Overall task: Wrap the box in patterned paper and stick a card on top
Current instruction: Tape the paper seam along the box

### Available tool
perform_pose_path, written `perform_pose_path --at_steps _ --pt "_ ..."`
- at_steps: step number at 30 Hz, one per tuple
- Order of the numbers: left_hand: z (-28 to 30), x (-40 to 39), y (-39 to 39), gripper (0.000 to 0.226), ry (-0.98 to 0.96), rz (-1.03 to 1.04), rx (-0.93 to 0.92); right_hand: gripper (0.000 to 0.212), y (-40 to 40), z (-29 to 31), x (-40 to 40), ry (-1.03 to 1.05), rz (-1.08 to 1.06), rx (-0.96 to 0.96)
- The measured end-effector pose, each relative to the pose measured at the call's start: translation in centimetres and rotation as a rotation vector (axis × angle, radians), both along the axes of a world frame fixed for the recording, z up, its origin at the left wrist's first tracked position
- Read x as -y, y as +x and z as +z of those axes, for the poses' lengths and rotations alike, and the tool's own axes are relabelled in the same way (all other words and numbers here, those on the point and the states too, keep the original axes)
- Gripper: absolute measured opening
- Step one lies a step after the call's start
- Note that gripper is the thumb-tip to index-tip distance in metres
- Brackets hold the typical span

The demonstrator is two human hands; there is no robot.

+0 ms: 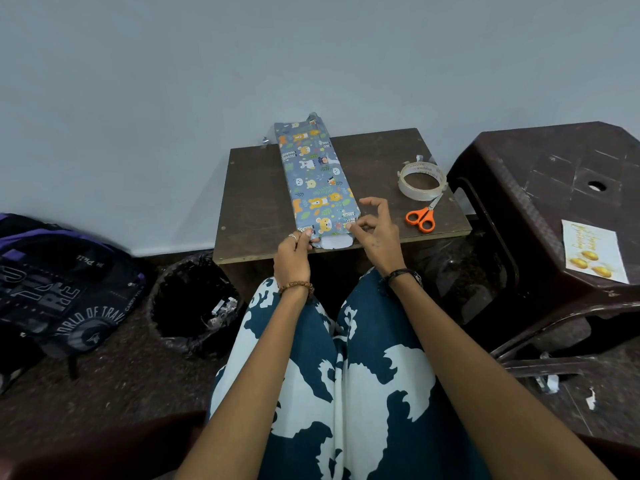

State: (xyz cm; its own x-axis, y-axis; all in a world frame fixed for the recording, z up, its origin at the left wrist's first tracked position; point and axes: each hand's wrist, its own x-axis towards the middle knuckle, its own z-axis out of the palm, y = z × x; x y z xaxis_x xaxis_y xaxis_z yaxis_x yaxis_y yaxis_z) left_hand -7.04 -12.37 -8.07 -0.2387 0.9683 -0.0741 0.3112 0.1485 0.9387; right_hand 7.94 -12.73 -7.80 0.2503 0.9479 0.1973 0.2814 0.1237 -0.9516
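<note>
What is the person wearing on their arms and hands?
Both forearms are bare, with no sleeves in view. The left hand has a silver ring on a finger and a brown bead bracelet at the wrist. The right hand has a dark band at the wrist, perhaps a watch.

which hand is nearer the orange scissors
Right. The right hand is at the box's near end, just left of the scissors; the left hand is further left.

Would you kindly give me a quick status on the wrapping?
Both hands, left hand and right hand, pinching paper at box near end. End still open. Card waiting on stool; nothing in the way.
</note>
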Motion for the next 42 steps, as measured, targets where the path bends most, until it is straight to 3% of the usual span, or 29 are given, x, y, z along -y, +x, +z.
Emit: perform_pose_path --at_steps 12,19,29,42 --pt "0.05 0.06 -0.04 0.034 0.009 -0.007 -0.113 0.029 -0.11 0.33 -0.04 0.011 0.011 0.272" --pt "0.31 0.16 0.11 0.037 0.006 0.0 -0.107 0.022 -0.14 0.57 0.35 -0.017 -0.047 0.176" --pt "0.46 0.28 0.1 0.037 -0.004 0.006 -0.114 0.028 -0.03 0.52 0.24 0.021 -0.045 0.151" --pt "0.66 0.28 0.26 0.033 -0.027 0.011 -0.012 0.03 -0.22 0.75 0.43 0.017 -0.064 0.36"
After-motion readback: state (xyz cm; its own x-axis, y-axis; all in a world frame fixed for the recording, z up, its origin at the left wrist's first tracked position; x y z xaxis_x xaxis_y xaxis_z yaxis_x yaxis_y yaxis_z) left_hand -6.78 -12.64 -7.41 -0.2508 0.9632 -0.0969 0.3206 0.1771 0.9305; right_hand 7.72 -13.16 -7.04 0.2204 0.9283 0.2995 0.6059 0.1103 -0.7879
